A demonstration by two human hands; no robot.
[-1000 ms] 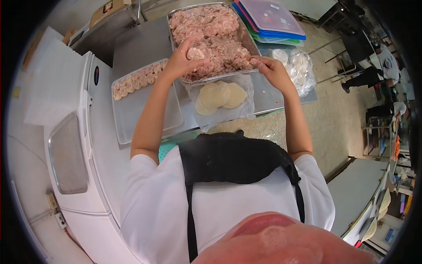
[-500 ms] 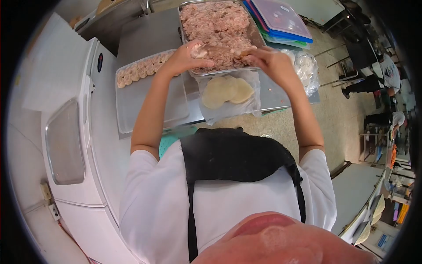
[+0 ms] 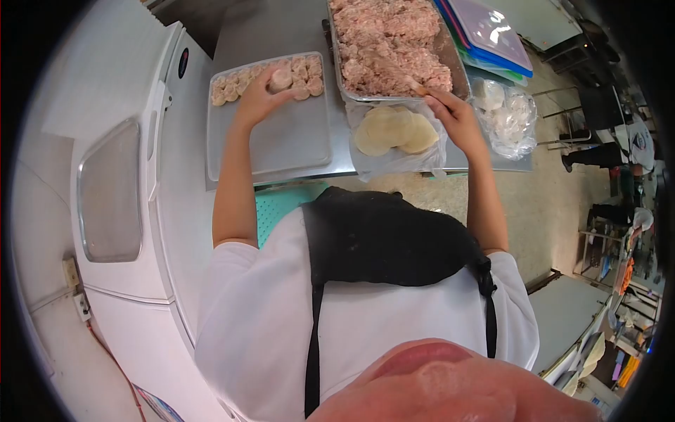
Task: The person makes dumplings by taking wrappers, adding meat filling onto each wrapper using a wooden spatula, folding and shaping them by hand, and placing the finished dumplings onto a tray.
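My left hand (image 3: 259,104) is closed around a filled dumpling (image 3: 280,77), just over a pale plastic tray (image 3: 281,144). Rows of similar dumplings (image 3: 235,86) line the far part of that tray. At the near right corner of a deep metal pan (image 3: 461,79), my right hand (image 3: 457,118) grips a thin light-brown stick-like tool (image 3: 420,90); its far end blurs against the ground meat (image 3: 387,42) filling the pan. Round, pale dumpling wrappers (image 3: 385,129) overlap on a plastic sheet (image 3: 365,167) in front of the pan.
Coloured plastic lids (image 3: 492,32) are stacked right of the pan. Below them lies a clear plastic bag with white contents (image 3: 508,123). A white refrigerator (image 3: 158,211) stands left of the metal table (image 3: 246,32). Another person (image 3: 626,144) is at the far right.
My left hand has moved left from the pan to the dumpling tray, carrying a dumpling. My right hand stays by the pan, now at its near right corner. The view has shifted slightly.
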